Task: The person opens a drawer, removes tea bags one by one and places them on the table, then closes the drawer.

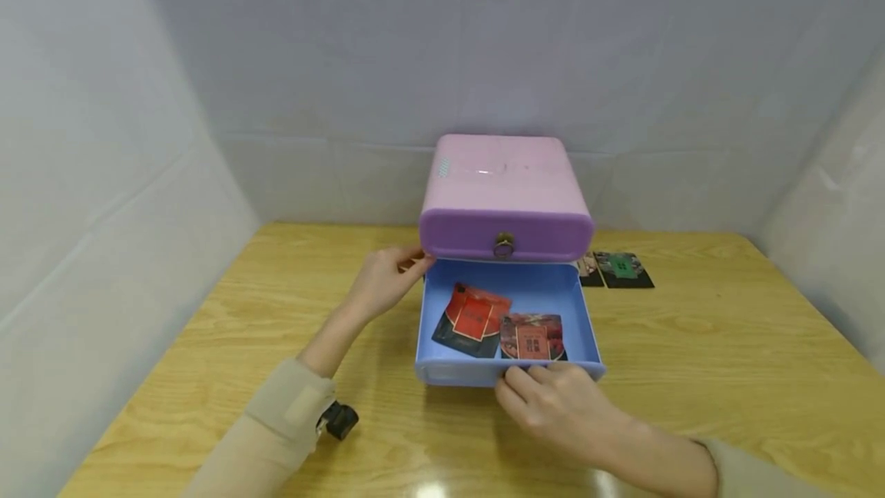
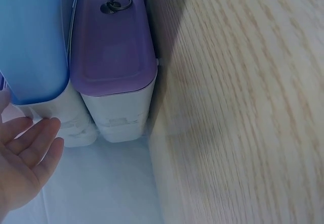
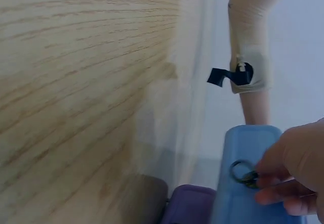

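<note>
our right hand (image 1: 560,410), at five o'clock of the blue drawer (image 1: 456,373), pinches the ring pull (image 3: 248,179). the drawer projects at six o'clock from the pink-topped cabinet (image 1: 501,179); we judge it light, stiff and slick, best gripped by the ring. two packets (image 1: 472,321) lie inside. at ten o'clock, our left hand (image 1: 382,283), fingers loosely extended, touches the cabinet's side.

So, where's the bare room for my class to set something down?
Bare table: right of the blue drawer, between the green-labelled packet and the right forearm; and left of the left forearm, out to the table edge. Crowded: the drawer, with two packets inside, the left hand near its rear left corner, the right hand at its front.
</note>
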`<action>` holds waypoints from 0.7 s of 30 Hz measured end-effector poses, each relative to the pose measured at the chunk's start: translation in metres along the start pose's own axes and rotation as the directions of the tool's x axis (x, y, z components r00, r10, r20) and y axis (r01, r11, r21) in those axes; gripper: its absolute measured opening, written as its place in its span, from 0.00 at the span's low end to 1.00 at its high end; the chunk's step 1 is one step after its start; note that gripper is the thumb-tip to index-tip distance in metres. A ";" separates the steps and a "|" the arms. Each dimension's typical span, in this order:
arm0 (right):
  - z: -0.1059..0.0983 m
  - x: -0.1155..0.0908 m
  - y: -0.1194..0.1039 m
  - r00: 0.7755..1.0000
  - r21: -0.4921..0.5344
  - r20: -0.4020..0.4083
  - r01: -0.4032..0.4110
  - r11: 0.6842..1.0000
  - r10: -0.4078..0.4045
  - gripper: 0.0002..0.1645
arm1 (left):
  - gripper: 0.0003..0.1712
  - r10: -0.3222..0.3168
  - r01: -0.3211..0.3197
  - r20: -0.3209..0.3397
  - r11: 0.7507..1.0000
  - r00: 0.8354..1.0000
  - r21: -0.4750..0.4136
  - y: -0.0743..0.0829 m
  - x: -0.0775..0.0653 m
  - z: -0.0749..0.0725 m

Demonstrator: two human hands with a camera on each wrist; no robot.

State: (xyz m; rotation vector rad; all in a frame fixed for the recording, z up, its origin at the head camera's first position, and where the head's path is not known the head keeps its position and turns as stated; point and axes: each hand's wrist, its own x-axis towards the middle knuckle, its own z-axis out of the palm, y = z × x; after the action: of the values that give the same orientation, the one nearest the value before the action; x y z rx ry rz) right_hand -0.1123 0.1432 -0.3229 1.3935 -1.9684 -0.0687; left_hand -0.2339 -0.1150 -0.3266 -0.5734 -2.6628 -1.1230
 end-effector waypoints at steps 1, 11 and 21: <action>-0.001 0.001 0.002 1.000 0.028 0.001 0.006 1.000 -0.006 0.26 | 0.22 0.003 -0.003 -0.001 1.000 1.000 0.001 0.000 0.000 0.000; -0.022 0.009 0.041 0.991 0.518 0.080 0.049 0.854 -0.106 0.08 | 0.23 -0.008 0.008 -0.001 1.000 1.000 -0.009 0.002 -0.001 0.000; -0.020 0.018 0.085 0.972 0.659 0.232 -0.141 0.739 -0.022 0.11 | 0.23 -0.014 0.014 0.006 1.000 1.000 -0.009 0.002 0.000 0.000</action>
State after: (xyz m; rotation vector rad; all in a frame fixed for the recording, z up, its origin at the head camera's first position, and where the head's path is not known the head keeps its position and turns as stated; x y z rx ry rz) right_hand -0.1723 0.1700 -0.2623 1.8275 -2.3524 0.6101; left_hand -0.2328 -0.1144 -0.3253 -0.5614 -2.6725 -1.1396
